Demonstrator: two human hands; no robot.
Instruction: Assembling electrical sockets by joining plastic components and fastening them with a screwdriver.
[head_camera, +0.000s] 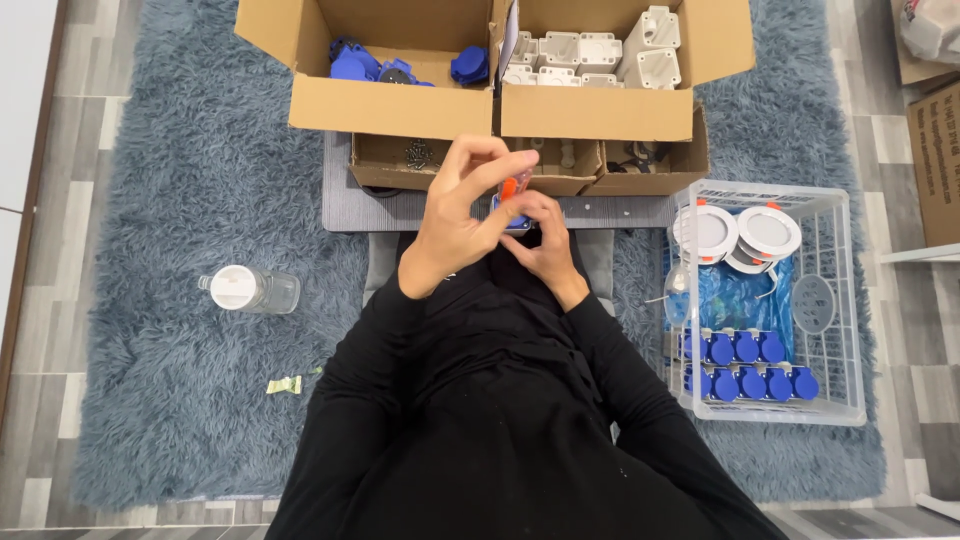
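My left hand (462, 215) and my right hand (543, 245) meet in front of my chest, above a grey board (400, 208). Together they hold a small blue part (515, 222), mostly hidden by my fingers. An orange-handled tool (510, 187) sticks up between the fingers of my left hand, its tip down on the blue part. Both arms wear black sleeves.
Two open cardboard boxes at the top hold blue parts (400, 68) and white housings (600, 55). Smaller cardboard trays (470, 165) lie below them. A white wire basket (845, 300) on the right holds round white lamps and blue caps. A clear bottle (250, 290) lies on the blue-grey rug (180, 200).
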